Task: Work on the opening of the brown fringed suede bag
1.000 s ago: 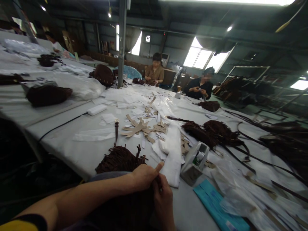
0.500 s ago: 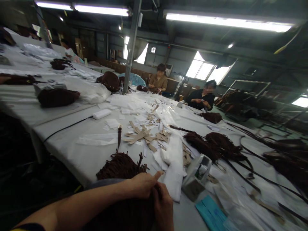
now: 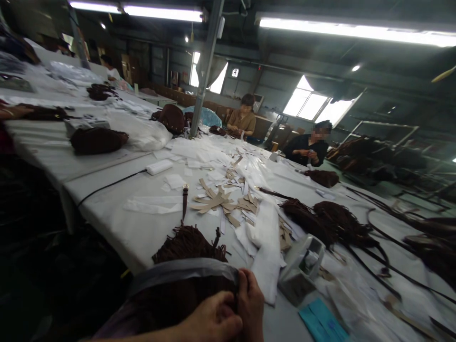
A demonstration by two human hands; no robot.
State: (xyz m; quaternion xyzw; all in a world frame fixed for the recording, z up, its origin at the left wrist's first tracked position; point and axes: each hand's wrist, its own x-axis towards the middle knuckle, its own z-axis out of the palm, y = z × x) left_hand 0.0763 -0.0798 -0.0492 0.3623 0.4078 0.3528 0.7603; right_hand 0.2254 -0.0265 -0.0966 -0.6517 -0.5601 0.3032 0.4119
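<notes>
A dark brown fringed bag (image 3: 190, 244) lies at the near table edge, partly over my lap, with a pale grey strip (image 3: 178, 271) across it. My right hand (image 3: 251, 299) grips the bag's right edge, thumb and fingers pinched together at the end of the strip. Just left of it, my left hand (image 3: 213, 316) is closed with curled fingers over the dark material; what is between its fingers is hidden. Beyond the bag, a brown strap with a buckle (image 3: 185, 199) stretches onto the white table (image 3: 117, 228).
Tan paper strips (image 3: 217, 199) and white scraps litter the table's middle. A tape dispenser (image 3: 302, 268) and a turquoise packet (image 3: 322, 319) sit at right, near more brown fringed bags (image 3: 331, 221). A white power strip (image 3: 159, 166) lies left. Two co-workers (image 3: 242, 118) sit across.
My left hand has drawn back toward me from the bag's upper edge, uncovering the grey strip. The right hand still grips the edge. The view has shifted slightly left.
</notes>
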